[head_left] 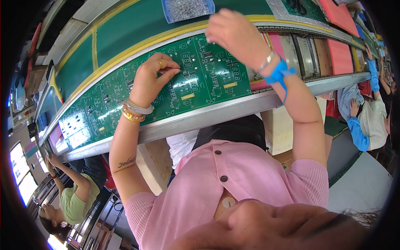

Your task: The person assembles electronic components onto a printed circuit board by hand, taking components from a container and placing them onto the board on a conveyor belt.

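A row of green circuit boards (173, 98) with small parts, digit-display outlines and yellow pieces lies in front of me. My left hand (152, 77) is over the boards, thumb and forefinger pinched close to the surface; anything between the fingertips is too small to make out. My right hand (235, 35) is raised above the far edge of the boards, just right of a blue bin (165, 11) full of small clear parts (187, 8). Its fingers are bent and closed together, and what they hold, if anything, is hidden.
A metal rail (187, 116) runs along the near side of the boards. Behind them lies a green belt (125, 31) with yellow edging. Pink-red foam sheets (339, 16) lie at the right. One co-worker (77, 196) works at the left; another person (371, 118) is at the right.
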A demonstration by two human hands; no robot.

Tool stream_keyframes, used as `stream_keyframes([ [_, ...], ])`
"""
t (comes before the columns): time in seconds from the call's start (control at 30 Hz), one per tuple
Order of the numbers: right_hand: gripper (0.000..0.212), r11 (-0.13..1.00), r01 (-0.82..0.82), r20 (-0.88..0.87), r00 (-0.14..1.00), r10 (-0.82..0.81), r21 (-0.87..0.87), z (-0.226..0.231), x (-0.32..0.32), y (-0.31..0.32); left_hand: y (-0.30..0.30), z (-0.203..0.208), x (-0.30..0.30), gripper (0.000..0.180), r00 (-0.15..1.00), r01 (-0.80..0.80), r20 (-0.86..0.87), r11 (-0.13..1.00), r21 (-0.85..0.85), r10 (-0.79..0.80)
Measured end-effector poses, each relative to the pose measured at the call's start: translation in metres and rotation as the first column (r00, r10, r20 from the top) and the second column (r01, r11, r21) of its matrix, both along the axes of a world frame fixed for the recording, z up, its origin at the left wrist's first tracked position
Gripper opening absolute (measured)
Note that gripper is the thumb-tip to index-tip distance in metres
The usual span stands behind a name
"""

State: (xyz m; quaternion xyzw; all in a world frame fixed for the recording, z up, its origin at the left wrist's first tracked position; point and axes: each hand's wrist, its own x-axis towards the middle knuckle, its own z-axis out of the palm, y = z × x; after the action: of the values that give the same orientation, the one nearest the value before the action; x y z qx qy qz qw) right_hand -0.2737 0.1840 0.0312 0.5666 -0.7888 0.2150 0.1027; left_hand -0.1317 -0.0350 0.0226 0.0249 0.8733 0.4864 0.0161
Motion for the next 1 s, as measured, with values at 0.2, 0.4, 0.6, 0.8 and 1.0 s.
stream_keyframes([
  [0.2, 0.011, 0.921, 0.334, -0.568, 0.805, -0.169, 0.200, 0.011, -0.032, -0.065, 0.002, -0.007, 0.004, 0.012, 0.994, -0.032, -0.106, 0.992, -0.124, 0.019],
  [0.4, 0.019, 0.959, 0.233, -0.323, 0.931, -0.172, 0.161, -0.012, -0.059, -0.076, 0.004, -0.011, 0.000, 0.012, 0.992, -0.033, -0.124, 0.981, -0.189, 0.010],
  [0.6, 0.019, 0.982, 0.188, -0.250, 0.952, -0.177, 0.023, -0.012, -0.058, -0.079, 0.005, -0.014, -0.003, 0.012, 0.984, -0.019, -0.176, 0.970, -0.244, -0.025],
  [0.8, 0.018, 0.982, 0.183, -0.225, 0.960, -0.167, 0.052, -0.011, -0.057, -0.087, 0.003, -0.009, -0.004, 0.013, 0.945, 0.047, -0.282, 0.921, -0.386, -0.167],
  [1.0, 0.016, 0.965, 0.247, 0.031, 0.969, -0.245, -0.092, 0.008, -0.040, -0.064, 0.007, -0.005, -0.008, 0.013, 0.913, 0.072, -0.324, 0.881, -0.467, -0.247],
])
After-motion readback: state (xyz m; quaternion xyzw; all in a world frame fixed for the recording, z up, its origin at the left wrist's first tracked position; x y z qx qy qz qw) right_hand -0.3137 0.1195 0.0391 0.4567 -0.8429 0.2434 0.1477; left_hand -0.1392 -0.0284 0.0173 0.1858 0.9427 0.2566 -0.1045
